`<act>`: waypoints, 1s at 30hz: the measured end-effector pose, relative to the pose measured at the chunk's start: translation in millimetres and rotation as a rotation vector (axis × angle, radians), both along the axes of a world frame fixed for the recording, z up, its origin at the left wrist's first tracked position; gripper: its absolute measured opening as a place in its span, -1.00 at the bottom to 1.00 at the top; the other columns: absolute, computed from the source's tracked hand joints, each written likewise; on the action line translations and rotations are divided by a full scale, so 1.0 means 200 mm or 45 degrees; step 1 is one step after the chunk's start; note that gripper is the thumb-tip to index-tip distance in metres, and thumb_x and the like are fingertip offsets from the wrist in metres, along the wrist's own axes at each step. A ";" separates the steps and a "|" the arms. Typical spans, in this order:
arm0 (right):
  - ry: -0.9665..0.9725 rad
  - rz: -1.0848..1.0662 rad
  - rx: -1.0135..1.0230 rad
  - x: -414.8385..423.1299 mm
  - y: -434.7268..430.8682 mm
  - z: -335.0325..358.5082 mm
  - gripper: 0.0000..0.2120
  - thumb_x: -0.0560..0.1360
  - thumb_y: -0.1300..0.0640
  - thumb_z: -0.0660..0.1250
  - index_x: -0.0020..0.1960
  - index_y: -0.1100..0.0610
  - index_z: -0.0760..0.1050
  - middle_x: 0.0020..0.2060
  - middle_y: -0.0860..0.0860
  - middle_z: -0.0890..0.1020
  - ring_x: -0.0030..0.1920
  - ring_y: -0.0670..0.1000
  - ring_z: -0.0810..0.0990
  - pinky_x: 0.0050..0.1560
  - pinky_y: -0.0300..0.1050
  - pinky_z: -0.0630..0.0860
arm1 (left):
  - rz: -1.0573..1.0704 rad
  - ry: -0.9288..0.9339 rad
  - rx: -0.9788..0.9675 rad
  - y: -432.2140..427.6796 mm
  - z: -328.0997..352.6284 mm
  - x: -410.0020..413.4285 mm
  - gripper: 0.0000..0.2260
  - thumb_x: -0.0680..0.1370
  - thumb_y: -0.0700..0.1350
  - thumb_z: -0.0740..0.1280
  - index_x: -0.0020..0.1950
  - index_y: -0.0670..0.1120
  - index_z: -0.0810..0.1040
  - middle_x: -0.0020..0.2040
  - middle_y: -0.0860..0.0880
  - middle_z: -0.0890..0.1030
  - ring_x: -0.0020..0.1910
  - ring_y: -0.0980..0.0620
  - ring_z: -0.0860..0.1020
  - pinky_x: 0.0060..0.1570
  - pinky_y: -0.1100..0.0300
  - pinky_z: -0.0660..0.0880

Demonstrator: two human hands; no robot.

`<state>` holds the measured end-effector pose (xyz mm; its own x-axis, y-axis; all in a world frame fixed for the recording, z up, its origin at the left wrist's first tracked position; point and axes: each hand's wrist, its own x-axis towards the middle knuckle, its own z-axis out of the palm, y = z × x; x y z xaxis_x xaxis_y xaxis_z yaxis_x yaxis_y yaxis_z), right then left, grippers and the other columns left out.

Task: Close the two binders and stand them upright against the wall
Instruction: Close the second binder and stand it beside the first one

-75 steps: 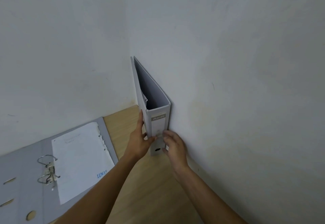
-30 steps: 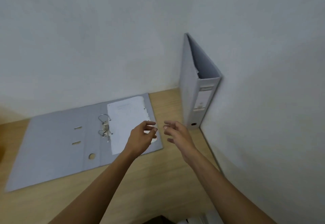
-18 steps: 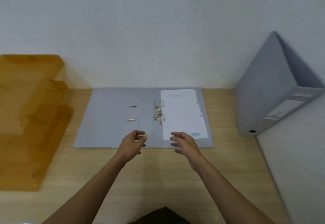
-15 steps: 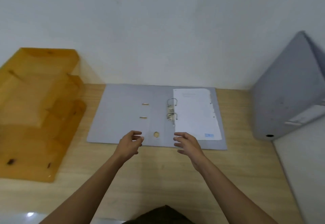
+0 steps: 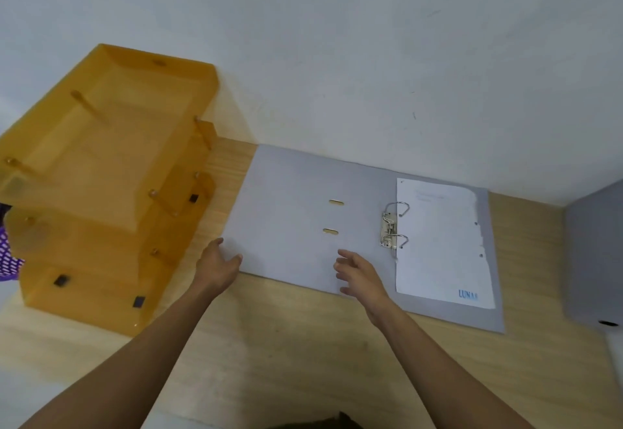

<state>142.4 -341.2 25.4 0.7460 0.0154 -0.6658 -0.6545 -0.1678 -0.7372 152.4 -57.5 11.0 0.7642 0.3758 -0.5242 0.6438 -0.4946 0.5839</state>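
Note:
A grey binder (image 5: pixel 290 212) lies open flat on the wooden desk, its metal rings (image 5: pixel 392 228) up and a white sheet (image 5: pixel 441 243) on its right half. My left hand (image 5: pixel 217 265) rests open at the near left corner of the binder's left cover, thumb on its edge. Over the near edge of the same cover, left of the rings, hovers my right hand (image 5: pixel 359 275), fingers apart and holding nothing. A second grey binder (image 5: pixel 593 260) stands closed and upright at the right edge, against the side wall.
An amber translucent stack of letter trays (image 5: pixel 101 186) stands at the left, close to the open binder's left edge. A purple dotted item (image 5: pixel 8 256) shows at the far left. The white back wall (image 5: pixel 337 57) runs behind the desk (image 5: pixel 303 344).
Both hands let go of the upright binder in the corner. The view swung left to the open binder, and my hands reached forward; the left hand now touches its left cover's corner.

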 end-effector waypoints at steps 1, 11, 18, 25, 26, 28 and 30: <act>0.008 0.010 -0.012 0.02 0.01 -0.01 -0.57 0.60 0.09 0.29 0.46 0.02 0.42 0.32 0.01 0.53 0.28 0.06 0.56 0.28 0.06 0.55 | 0.005 0.015 -0.002 0.02 -0.02 0.02 -0.39 0.59 -0.07 0.37 0.58 -0.18 0.23 0.53 -0.20 0.37 0.50 -0.24 0.35 0.43 -0.15 0.36; 0.036 0.142 -0.084 0.07 0.11 -0.06 -0.51 0.59 0.00 0.28 0.51 -0.09 0.35 0.46 -0.06 0.43 0.44 0.00 0.41 0.47 0.14 0.37 | 0.123 0.071 -0.033 0.08 -0.03 0.16 -0.35 0.51 0.21 0.39 0.44 -0.19 0.44 0.40 -0.18 0.52 0.33 -0.26 0.51 0.24 -0.13 0.52; -0.091 0.138 -0.021 0.06 0.16 0.07 -0.53 0.63 -0.04 0.23 0.53 -0.09 0.34 0.54 -0.09 0.34 0.54 -0.04 0.29 0.54 0.11 0.28 | -0.205 0.072 -0.606 0.03 0.39 0.21 -0.56 0.56 0.00 0.41 0.39 -0.14 0.52 0.24 -0.10 0.66 0.17 -0.13 0.65 0.22 -0.11 0.57; -0.384 0.134 0.096 0.11 0.19 0.39 -0.52 0.66 -0.17 0.08 0.54 -0.10 0.33 0.54 -0.13 0.34 0.53 -0.09 0.30 0.53 0.12 0.29 | -0.359 -0.193 -0.919 -0.42 0.69 0.14 -0.65 0.66 -0.04 0.25 0.45 -0.03 0.45 0.28 -0.02 0.65 0.22 -0.02 0.64 0.20 0.04 0.57; -0.416 0.129 0.112 0.11 0.18 0.43 -0.50 0.65 -0.21 0.07 0.55 -0.13 0.31 0.55 -0.16 0.33 0.53 -0.11 0.29 0.54 0.11 0.29 | -0.365 -0.212 -0.978 -0.48 0.71 0.13 -0.62 0.66 0.06 0.22 0.46 0.00 0.45 0.32 0.01 0.64 0.25 0.02 0.63 0.24 0.05 0.54; -0.469 0.112 0.126 0.12 0.13 0.52 -0.48 0.63 -0.26 0.04 0.56 -0.18 0.27 0.56 -0.18 0.31 0.54 -0.09 0.29 0.54 0.11 0.29 | -0.404 -0.250 -1.040 -0.60 0.74 0.10 -0.51 0.62 0.25 0.16 0.49 0.06 0.44 0.41 0.06 0.57 0.36 0.08 0.55 0.38 0.03 0.44; -0.508 0.082 0.143 0.12 0.07 0.60 -0.49 0.64 -0.25 0.02 0.56 -0.19 0.24 0.56 -0.17 0.31 0.54 -0.06 0.31 0.52 0.12 0.32 | -0.448 -0.278 -1.043 -0.72 0.76 0.07 -0.33 0.52 0.43 0.12 0.55 0.14 0.34 0.52 0.10 0.44 0.49 0.11 0.40 0.49 -0.05 0.30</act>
<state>167.3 -327.9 146.0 0.9402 0.1264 -0.3163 -0.3047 -0.1027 -0.9469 166.9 -200.6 162.4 0.8775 -0.3226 -0.3548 0.3688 -0.0191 0.9293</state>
